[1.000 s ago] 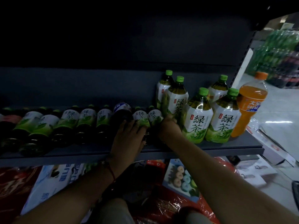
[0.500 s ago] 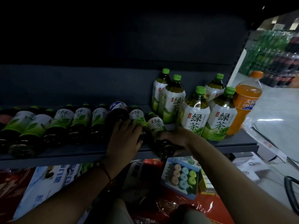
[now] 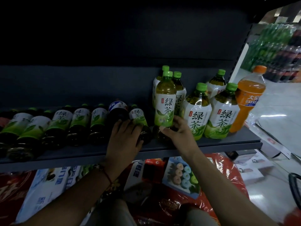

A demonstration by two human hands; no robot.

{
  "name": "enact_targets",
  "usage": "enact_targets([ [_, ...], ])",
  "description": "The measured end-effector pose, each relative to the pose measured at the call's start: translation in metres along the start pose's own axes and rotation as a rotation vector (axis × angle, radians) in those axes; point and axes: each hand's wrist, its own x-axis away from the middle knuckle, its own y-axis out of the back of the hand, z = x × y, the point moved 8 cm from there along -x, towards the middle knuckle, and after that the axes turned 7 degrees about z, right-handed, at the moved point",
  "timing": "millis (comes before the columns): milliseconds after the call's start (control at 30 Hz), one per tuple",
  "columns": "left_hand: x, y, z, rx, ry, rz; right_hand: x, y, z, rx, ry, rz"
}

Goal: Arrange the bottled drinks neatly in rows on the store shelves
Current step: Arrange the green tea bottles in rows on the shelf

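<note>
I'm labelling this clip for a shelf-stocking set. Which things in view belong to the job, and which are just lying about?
Job:
- upright green tea bottle, gripped by right hand
- lying green tea bottles
- lying cola bottle, under left hand
- large green tea bottles
- orange drink bottle
- shelf

Lying about:
- blue snack box
- red packaging
- wrapped drink packs

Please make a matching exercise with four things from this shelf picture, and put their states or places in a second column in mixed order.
Things:
1. right hand
2. left hand
3. orange drink bottle
4. blue-label bottle

States:
A. lies on its side among the green tea bottles
B. stands at the shelf's right end
C. grips an upright green tea bottle
D. rests on lying bottles

Pairs: 1-C, 2-D, 3-B, 4-A
</note>
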Motion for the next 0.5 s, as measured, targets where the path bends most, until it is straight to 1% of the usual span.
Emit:
enact_targets([
  [100, 0.000, 0.002, -0.001, -0.001, 0.002, -0.003, -0.002, -0.001, -0.003, 0.212, 0.096, -0.063],
  [200, 0.000, 0.001, -0.001, -0.010, 0.008, 0.012, -0.004, -0.006, -0.015, 0.363, 0.088, -0.094],
  [333, 0.000, 0.002, 0.000, -0.001, 0.019, 0.034, -0.007, -0.009, -0.023, 0.406, 0.095, -0.136],
  [500, -0.001, 0.002, -0.002, -0.014, 0.021, 0.045, -0.009, -0.007, -0.026, 0.433, 0.092, -0.136],
])
